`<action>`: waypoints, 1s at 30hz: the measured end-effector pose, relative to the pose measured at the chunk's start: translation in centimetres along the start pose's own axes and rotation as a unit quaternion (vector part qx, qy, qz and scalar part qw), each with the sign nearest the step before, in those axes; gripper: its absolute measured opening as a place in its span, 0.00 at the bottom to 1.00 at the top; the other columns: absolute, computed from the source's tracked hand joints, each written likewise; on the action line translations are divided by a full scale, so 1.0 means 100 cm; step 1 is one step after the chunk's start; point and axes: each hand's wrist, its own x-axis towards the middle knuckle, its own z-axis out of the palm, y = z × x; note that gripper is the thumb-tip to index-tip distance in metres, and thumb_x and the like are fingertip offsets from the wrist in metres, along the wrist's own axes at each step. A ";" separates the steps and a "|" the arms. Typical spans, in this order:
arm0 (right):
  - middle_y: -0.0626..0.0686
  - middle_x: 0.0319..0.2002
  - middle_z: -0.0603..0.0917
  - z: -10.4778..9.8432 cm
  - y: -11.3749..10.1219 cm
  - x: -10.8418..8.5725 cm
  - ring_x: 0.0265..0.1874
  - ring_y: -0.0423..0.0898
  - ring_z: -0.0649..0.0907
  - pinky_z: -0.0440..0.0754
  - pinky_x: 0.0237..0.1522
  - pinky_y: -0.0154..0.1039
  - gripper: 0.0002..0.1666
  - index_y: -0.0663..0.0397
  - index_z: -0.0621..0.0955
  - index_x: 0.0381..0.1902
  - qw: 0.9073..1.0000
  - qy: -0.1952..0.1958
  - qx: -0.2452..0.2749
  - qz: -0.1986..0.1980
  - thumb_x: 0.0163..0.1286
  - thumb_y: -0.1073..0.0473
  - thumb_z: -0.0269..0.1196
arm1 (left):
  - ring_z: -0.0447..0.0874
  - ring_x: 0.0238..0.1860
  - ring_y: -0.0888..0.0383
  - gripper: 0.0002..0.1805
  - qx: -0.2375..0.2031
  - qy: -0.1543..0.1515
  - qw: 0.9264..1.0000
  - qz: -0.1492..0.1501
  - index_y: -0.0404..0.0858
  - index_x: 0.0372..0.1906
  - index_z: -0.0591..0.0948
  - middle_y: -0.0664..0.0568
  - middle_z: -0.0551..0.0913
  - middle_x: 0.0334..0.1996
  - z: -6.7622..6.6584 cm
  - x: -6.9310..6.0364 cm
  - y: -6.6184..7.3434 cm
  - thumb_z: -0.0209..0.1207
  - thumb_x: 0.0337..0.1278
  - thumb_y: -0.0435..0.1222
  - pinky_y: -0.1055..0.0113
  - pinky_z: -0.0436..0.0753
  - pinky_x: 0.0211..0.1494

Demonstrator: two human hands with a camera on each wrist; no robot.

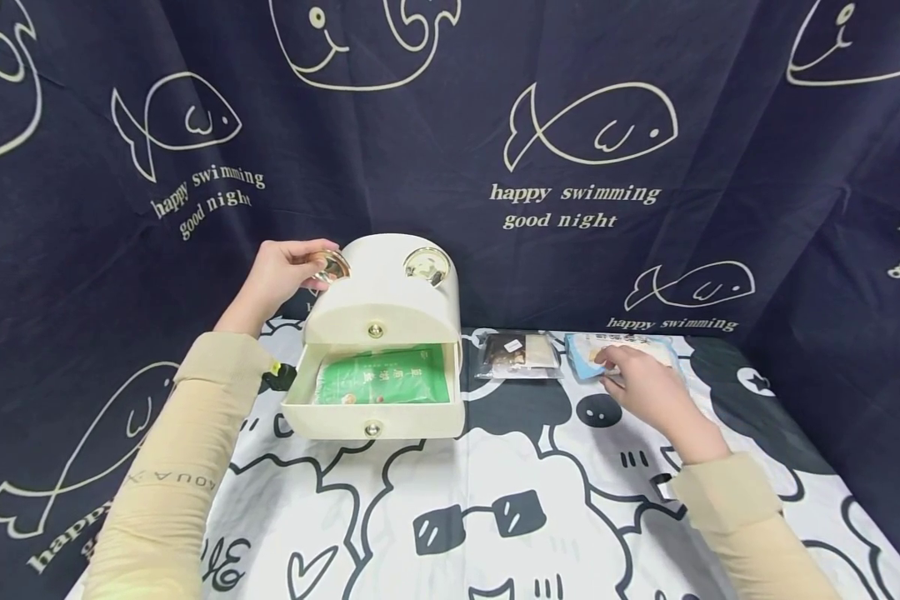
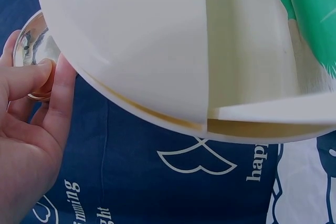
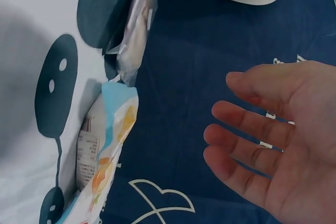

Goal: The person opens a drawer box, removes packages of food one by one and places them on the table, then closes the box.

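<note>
A cream white drawer box (image 1: 378, 292) with two round gold discs stands on the cloth. Thumb and fingers of my left hand (image 1: 277, 271) pinch the left gold disc (image 2: 39, 45) at the box's side. The lower drawer (image 1: 330, 419) is pulled out, and a green packet (image 1: 382, 375) lies in it. On the right, my right hand (image 1: 648, 392) hovers over a blue and white packet (image 3: 107, 145). Its fingers are spread and relaxed, with nothing held, in the right wrist view.
A clear bag (image 1: 521, 354) with dark and pale contents lies between the box and the blue and white packet. A small dark object (image 1: 279, 377) sits left of the drawer. Behind hangs a navy curtain (image 1: 420, 150); a patterned white cloth (image 1: 487, 483) covers the table.
</note>
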 end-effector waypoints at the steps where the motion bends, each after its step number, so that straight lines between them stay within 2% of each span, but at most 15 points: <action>1: 0.54 0.36 0.85 0.000 -0.002 0.000 0.36 0.55 0.83 0.82 0.30 0.55 0.15 0.53 0.79 0.42 1.000 0.002 0.001 0.002 0.55 0.63 0.67 | 0.85 0.33 0.63 0.16 -0.001 0.000 1.000 0.001 0.33 0.51 0.81 0.39 0.83 0.46 0.000 0.000 0.000 0.57 0.57 0.22 0.66 0.88 0.34; 6: 0.56 0.38 0.85 -0.002 -0.011 -0.002 0.36 0.54 0.83 0.81 0.28 0.55 0.16 0.54 0.80 0.43 1.000 0.017 0.010 0.010 0.55 0.64 0.67 | 0.84 0.33 0.63 0.16 -0.004 0.004 1.000 0.001 0.33 0.50 0.82 0.48 0.85 0.42 0.000 -0.001 0.000 0.57 0.56 0.21 0.66 0.88 0.34; 10: 0.55 0.37 0.84 -0.001 -0.017 -0.004 0.34 0.52 0.83 0.80 0.26 0.50 0.16 0.53 0.80 0.42 0.999 0.043 0.018 0.004 0.54 0.65 0.66 | 0.84 0.34 0.63 0.16 -0.003 0.004 1.000 0.001 0.34 0.49 0.82 0.51 0.85 0.40 -0.001 -0.001 -0.001 0.57 0.57 0.22 0.67 0.88 0.34; 16: 0.52 0.37 0.83 0.001 -0.026 -0.007 0.32 0.50 0.82 0.80 0.24 0.47 0.15 0.51 0.79 0.41 0.995 0.088 0.035 -0.021 0.53 0.65 0.65 | 0.84 0.34 0.63 0.15 -0.004 0.004 1.000 0.003 0.34 0.49 0.82 0.50 0.85 0.39 0.000 -0.002 -0.001 0.57 0.57 0.22 0.67 0.88 0.34; 24: 0.51 0.39 0.82 -0.002 -0.041 -0.008 0.34 0.51 0.83 0.81 0.24 0.47 0.14 0.51 0.79 0.41 0.993 0.102 0.041 -0.029 0.54 0.63 0.66 | 0.84 0.34 0.63 0.16 -0.005 0.003 1.000 0.002 0.33 0.51 0.82 0.47 0.85 0.40 0.000 -0.002 0.001 0.57 0.57 0.23 0.67 0.88 0.34; 30: 0.51 0.38 0.82 -0.004 -0.054 -0.007 0.32 0.48 0.82 0.80 0.24 0.45 0.14 0.50 0.79 0.39 0.988 0.136 0.041 -0.060 0.54 0.63 0.67 | 0.84 0.34 0.63 0.16 -0.002 0.004 1.000 0.002 0.33 0.50 0.82 0.49 0.85 0.39 0.001 -0.002 0.001 0.57 0.57 0.23 0.67 0.88 0.35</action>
